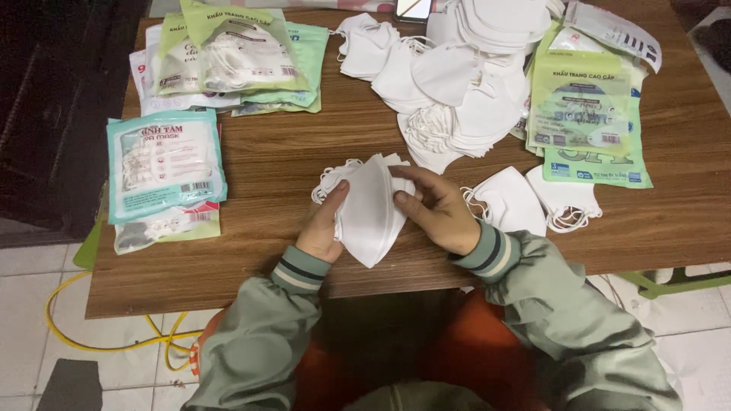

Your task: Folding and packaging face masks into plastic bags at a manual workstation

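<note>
- A small stack of folded white face masks [371, 209] is held just above the near edge of the wooden table [289, 160], in front of the person's body.
- The stack is clasped from its left side by the left hand [324, 228], thumb on the front face and fingers behind.
- The stack's right edge is pinched by the right hand [434, 209], with the thumb pressed on the top mask; both hands are closed on the stack.
- The masks are judged to be very light, soft and limp, so they are likely to fan out or slide over one another unless squeezed flat.
- The folded edge or spine is judged the best place for a hold; the thin ear loops [329, 179] trailing at the upper left could snag.
- A large loose heap of white masks [457, 76] lies further back on the table, and two single masks [533, 202] lie just beside the right hand.
- Printed mask packets are stacked at the left [164, 171], the upper left [236, 57] and the right [582, 114].
</note>
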